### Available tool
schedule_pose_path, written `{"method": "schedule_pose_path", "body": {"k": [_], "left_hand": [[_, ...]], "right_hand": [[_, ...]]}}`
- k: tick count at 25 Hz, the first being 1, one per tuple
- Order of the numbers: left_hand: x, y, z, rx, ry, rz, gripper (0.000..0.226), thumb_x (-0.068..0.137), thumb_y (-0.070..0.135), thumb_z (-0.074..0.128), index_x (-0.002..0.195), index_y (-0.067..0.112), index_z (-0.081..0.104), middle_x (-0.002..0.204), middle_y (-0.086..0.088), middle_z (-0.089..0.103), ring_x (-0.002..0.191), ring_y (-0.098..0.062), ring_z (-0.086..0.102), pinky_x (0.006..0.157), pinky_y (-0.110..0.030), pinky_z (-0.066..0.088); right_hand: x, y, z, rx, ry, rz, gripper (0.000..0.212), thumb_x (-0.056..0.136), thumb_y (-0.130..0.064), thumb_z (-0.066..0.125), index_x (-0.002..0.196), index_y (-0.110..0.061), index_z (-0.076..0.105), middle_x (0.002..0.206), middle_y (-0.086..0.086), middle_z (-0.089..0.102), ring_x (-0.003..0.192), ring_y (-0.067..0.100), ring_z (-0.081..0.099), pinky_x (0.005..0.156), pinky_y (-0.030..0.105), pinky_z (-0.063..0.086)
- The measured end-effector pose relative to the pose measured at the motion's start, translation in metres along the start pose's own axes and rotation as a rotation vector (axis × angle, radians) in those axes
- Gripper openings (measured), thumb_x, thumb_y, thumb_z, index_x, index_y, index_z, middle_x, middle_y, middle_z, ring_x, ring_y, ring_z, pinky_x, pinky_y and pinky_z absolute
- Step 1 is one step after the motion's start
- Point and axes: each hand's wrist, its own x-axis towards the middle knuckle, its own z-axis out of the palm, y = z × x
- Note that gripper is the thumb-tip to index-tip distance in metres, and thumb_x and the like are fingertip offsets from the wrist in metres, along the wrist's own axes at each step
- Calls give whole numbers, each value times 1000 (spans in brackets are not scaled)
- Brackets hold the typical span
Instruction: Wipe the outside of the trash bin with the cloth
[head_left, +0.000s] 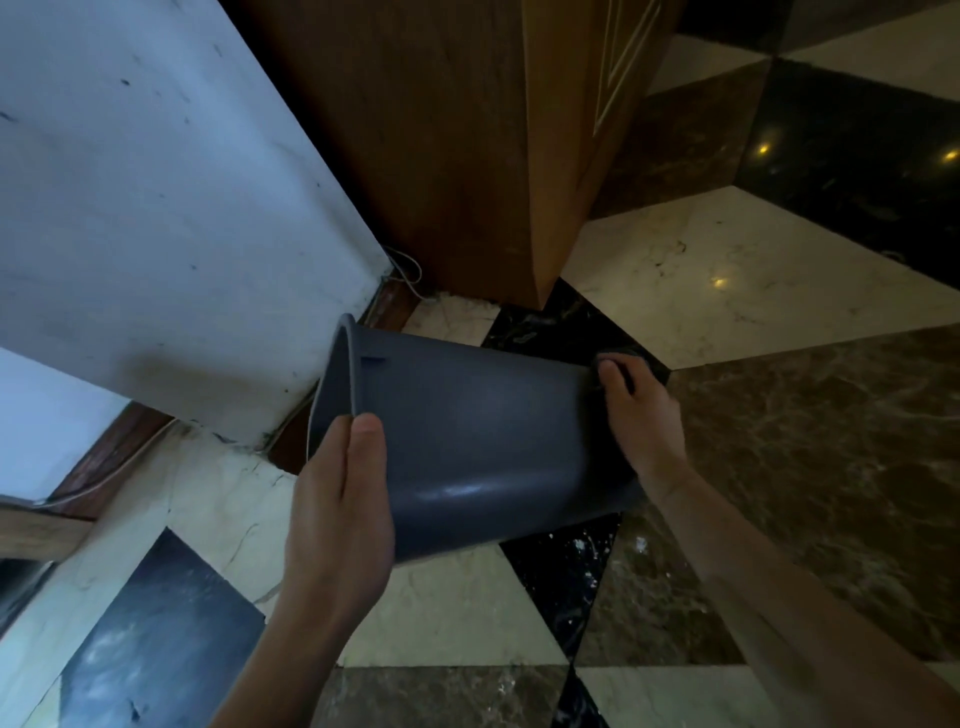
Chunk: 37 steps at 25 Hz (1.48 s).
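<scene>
A dark grey plastic trash bin (467, 431) is held on its side above the floor, its open rim pointing left toward the wall and its base to the right. My left hand (337, 499) grips the bin at the rim, thumb on the outer wall. My right hand (639, 410) is pressed against the bin's base end, fingers curled over a dark cloth (621, 361) of which only a small edge shows. The base itself is hidden behind that hand.
A white wall (156, 234) stands at the left with a brown skirting board and a thin cable (408, 270) at its foot. A wooden cabinet (467, 145) rises just behind the bin. The floor (779, 441) is polished marble in cream, brown and black.
</scene>
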Motion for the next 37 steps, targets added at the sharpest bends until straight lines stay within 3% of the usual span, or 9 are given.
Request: {"method": "schedule_pose_path", "body": {"k": [6, 8, 10, 15, 20, 25, 28, 32, 37], "left_hand": [[-13, 6, 9, 36, -48, 112, 39, 101, 36, 33, 73, 15, 50, 75, 5, 62, 56, -12, 56, 43, -13, 38], [-14, 8, 13, 2, -65, 112, 39, 99, 42, 33, 72, 19, 51, 69, 7, 64, 54, -10, 59, 47, -17, 48], [-15, 5, 10, -40, -81, 46, 39, 92, 49, 32, 76, 21, 55, 72, 1, 67, 58, -17, 64, 52, -41, 58], [-9, -17, -17, 73, -69, 65, 45, 92, 56, 28, 75, 21, 50, 81, 3, 61, 63, -15, 57, 46, -30, 43], [-5, -32, -32, 24, -149, -16, 43, 88, 60, 29, 77, 26, 53, 81, 1, 64, 70, -20, 60, 59, -49, 47], [-7, -37, -53, 40, -279, -103, 35, 98, 51, 32, 87, 38, 62, 79, 17, 72, 66, -2, 67, 56, -29, 45], [23, -24, -64, -172, -264, -499, 34, 96, 39, 43, 84, 20, 68, 54, 10, 68, 42, -8, 63, 48, -30, 47], [87, 9, -74, -106, -275, -686, 65, 70, 76, 51, 82, 14, 65, 55, -5, 65, 49, -22, 63, 47, -29, 52], [114, 6, -50, 358, -299, -632, 32, 98, 32, 41, 92, 7, 61, 96, -19, 64, 81, -33, 62, 66, -40, 52]], "right_hand": [[-67, -80, 25, 43, 25, -356, 29, 104, -39, 37, 120, -34, 60, 100, -11, 68, 91, 7, 65, 73, 18, 47], [-103, -110, 43, 176, -2, -544, 30, 104, -38, 35, 125, -33, 57, 113, -8, 69, 102, 6, 63, 88, 28, 51], [-125, -115, 54, 183, -62, -604, 37, 105, -38, 31, 136, -33, 48, 132, -5, 62, 122, 12, 55, 105, 41, 44], [-93, -61, 45, -191, -37, -511, 49, 103, -42, 21, 150, -33, 34, 144, -2, 54, 138, 17, 41, 121, 41, 18], [-47, -15, 26, -181, 113, -323, 51, 100, -45, 21, 141, -32, 49, 135, -3, 61, 129, 16, 51, 114, 43, 33], [-33, 23, 10, 82, 154, -121, 37, 102, -42, 32, 123, -32, 61, 105, -1, 71, 85, 14, 67, 68, 33, 52], [-47, 29, 11, 31, 221, -233, 45, 99, -45, 30, 122, -26, 64, 106, -3, 70, 88, 12, 66, 70, 33, 53], [-60, 35, 15, -24, 241, -393, 43, 100, -41, 33, 123, -20, 63, 113, 1, 69, 99, 17, 66, 77, 34, 53], [-80, 39, 19, -184, 290, -579, 37, 98, -38, 39, 112, -17, 66, 97, 0, 66, 89, 15, 62, 69, 14, 37]]}}
